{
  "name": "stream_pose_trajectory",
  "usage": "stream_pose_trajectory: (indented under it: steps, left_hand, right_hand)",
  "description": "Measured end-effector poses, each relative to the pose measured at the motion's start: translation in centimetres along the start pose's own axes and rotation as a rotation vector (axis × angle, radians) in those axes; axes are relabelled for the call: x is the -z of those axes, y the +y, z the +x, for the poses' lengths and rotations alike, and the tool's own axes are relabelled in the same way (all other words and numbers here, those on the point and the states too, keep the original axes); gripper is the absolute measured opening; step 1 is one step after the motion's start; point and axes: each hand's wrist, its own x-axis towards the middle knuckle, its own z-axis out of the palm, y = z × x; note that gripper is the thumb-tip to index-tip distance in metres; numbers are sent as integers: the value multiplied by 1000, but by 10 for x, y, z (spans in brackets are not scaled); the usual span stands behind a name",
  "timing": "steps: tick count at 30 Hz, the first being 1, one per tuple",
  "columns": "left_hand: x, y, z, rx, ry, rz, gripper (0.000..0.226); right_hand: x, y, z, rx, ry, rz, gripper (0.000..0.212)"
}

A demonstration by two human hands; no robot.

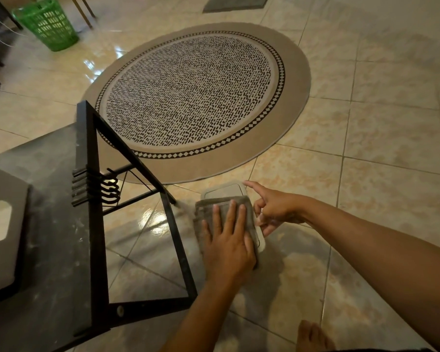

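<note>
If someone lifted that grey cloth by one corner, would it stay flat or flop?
The grey cloth would likely flop: it drapes over the beige lid and follows its edge. It looks light and soft. It may slide on the smooth plastic unless pressed, as the left hand presses it with flat fingers.

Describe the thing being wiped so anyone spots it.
Find the round patterned rug; at its near edge, right of the black frame, is a beige plastic panel with rounded corners. It alone is half under a grey cloth pressed by the left hand.
</note>
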Motion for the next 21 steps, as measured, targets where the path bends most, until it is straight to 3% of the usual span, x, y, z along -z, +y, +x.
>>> stream_pose_trajectory:
  steps: [3,8,15,21]
  left_hand:
    - [0,5,20,-83,5,32,59]
    - [5,-14,27,135,11,-27,59]
    - [-6,21,20,-3,-39,20,59]
    - [10,-15,32,-85,-50,0,61]
  right_hand:
    - [0,-3,1,9,4,1,112]
    - [-6,4,1,1,36,7,109]
    - [-4,-6,1,6,38,-20,111]
    - [-9,1,-1,-2,26,27,110]
